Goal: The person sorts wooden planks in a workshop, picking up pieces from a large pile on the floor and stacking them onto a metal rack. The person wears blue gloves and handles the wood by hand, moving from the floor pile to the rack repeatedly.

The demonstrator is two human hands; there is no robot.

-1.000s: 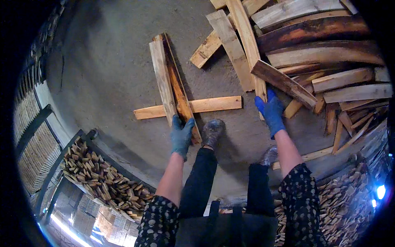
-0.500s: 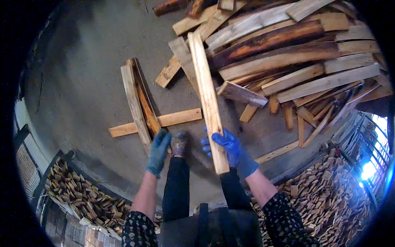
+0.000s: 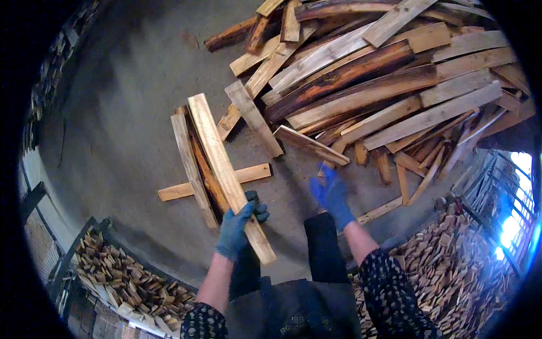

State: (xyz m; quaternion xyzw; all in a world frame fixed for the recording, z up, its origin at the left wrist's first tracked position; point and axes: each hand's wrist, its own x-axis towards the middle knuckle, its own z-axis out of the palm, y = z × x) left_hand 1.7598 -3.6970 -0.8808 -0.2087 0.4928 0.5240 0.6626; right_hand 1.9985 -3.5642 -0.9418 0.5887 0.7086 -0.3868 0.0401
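My left hand [image 3: 237, 227], in a dark teal glove, is wrapped round the lower part of a long pale wooden board [image 3: 217, 152]. The board slants up and to the left, above two boards on the floor: a greyish one [image 3: 190, 161] and a dark, bark-edged one [image 3: 206, 175]. Both lie across a shorter crosswise board [image 3: 176, 192]. My right hand [image 3: 333, 195], in a blue glove, is held apart with its fingers spread and nothing in it. Nearest to it is a short board [image 3: 311, 145] at the edge of the big pile.
A large heap of loose boards [image 3: 361, 85] fills the far right. Another grey board [image 3: 254, 118] lies at its left edge on the concrete floor [image 3: 124, 118]. Small cut wood pieces are heaped at the lower left [image 3: 130, 274] and lower right [image 3: 451, 277].
The pale board has passed from my right hand to my left and moved left, over the boards on the floor. My right hand has let go and opened.
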